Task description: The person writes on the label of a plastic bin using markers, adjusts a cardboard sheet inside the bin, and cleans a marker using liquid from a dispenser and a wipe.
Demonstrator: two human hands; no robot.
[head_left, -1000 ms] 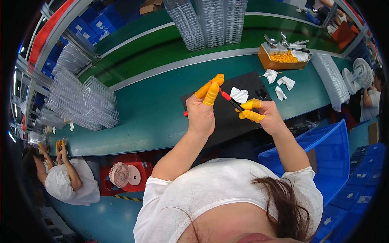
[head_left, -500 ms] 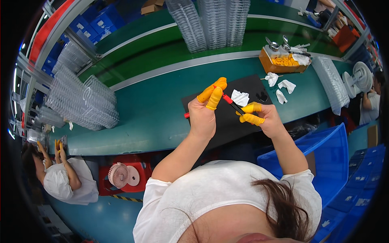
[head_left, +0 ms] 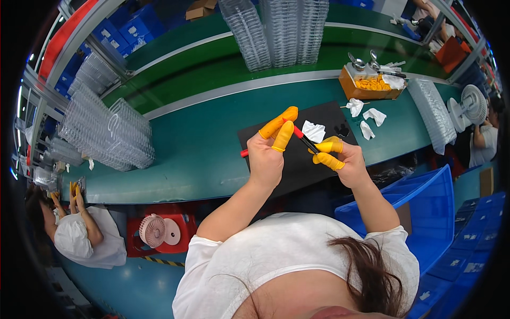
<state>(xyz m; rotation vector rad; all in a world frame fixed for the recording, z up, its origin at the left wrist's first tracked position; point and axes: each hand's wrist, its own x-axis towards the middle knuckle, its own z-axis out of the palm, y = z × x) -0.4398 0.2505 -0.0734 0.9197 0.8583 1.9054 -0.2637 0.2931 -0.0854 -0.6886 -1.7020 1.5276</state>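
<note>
A slim red-and-black rod, like a pen (head_left: 305, 139), slants between my hands above a black mat (head_left: 325, 112). My left hand (head_left: 267, 162), in yellow finger covers, pinches its red end between thumb and forefinger. At the black end, the covered thumb and fingers of my right hand (head_left: 351, 166) are closed on it. A short red end (head_left: 244, 153) juts out beside my left palm; whether it is held there or lies on the mat is unclear. Just beyond the rod, a crumpled white wipe (head_left: 314, 131) rests on the mat, near a dark wet patch (head_left: 341, 131).
Several white wipes (head_left: 375, 116) lie right of the mat. Behind them stands a box of yellow finger covers (head_left: 375, 84). Clear plastic trays (head_left: 103, 130) are stacked at left. A white fan (head_left: 472, 105) and blue bin (head_left: 433, 212) are at right; another person (head_left: 87, 234) sits far left.
Both hands have shifted slightly downward with the rod between them. The red part showing past my left fingertips looks shorter. The view has moved a little.
</note>
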